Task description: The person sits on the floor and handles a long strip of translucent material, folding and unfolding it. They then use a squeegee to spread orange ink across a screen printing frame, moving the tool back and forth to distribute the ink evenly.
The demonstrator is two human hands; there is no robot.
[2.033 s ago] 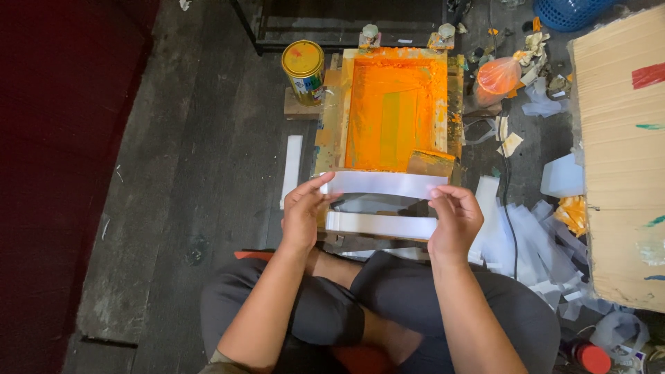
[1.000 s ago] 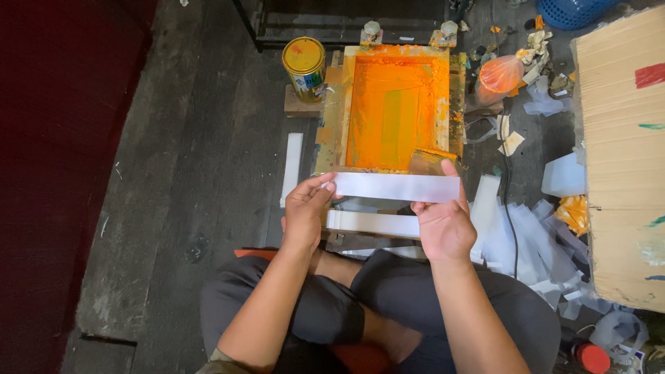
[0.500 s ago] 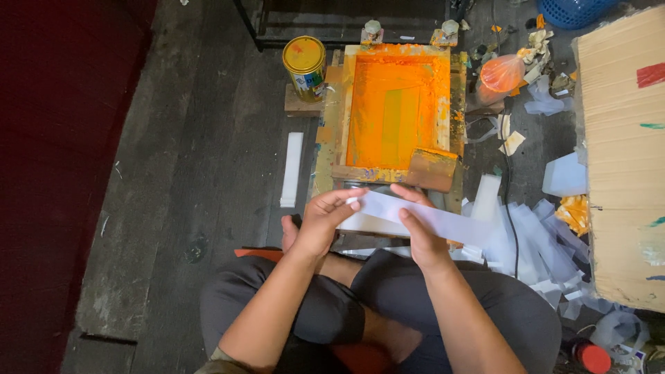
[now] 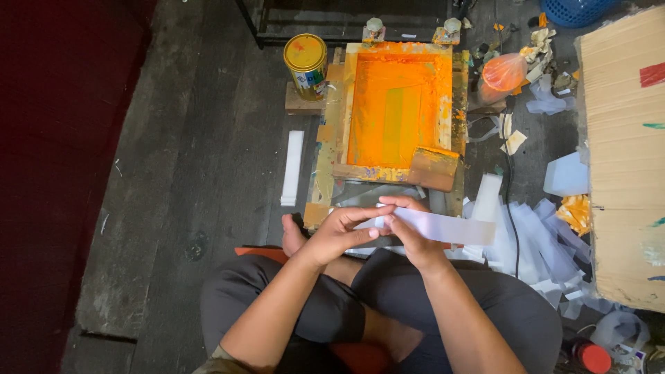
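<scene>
Person seated cross-legged on a dark plank floor (image 4: 208, 159), seen from above. Both hands meet at the left end of 1 long white strip (image 4: 443, 227). Left hand (image 4: 339, 232) grips that end, fingers curled round it; right hand (image 4: 410, 232) pinches the strip just beside it, fingertips of the 2 hands touching. The rest of the strip runs out to the right, flat and level, above the lap and just in front of the printing frame.

Printing frame (image 4: 396, 111): upright rectangle, wooden edges smeared orange, orange mesh inside with a paler yellowish band down the middle. Brown wooden block (image 4: 433, 168) sits on its lower right corner.

Round tin (image 4: 305, 64), yellow lid with an orange smear, printed label on the side, stands on a small wood block at the frame's upper left corner. A second white strip (image 4: 292, 167) lies on the floor left of the frame, well apart from the hands.

Right side: loose heap of white strips (image 4: 540, 242), an orange plastic bag (image 4: 506, 70), a large corrugated cardboard sheet (image 4: 623, 159) with 1 red patch near its top. Blue basket (image 4: 575, 10) at the top edge. Red-capped container (image 4: 592, 357) at the bottom right.
</scene>
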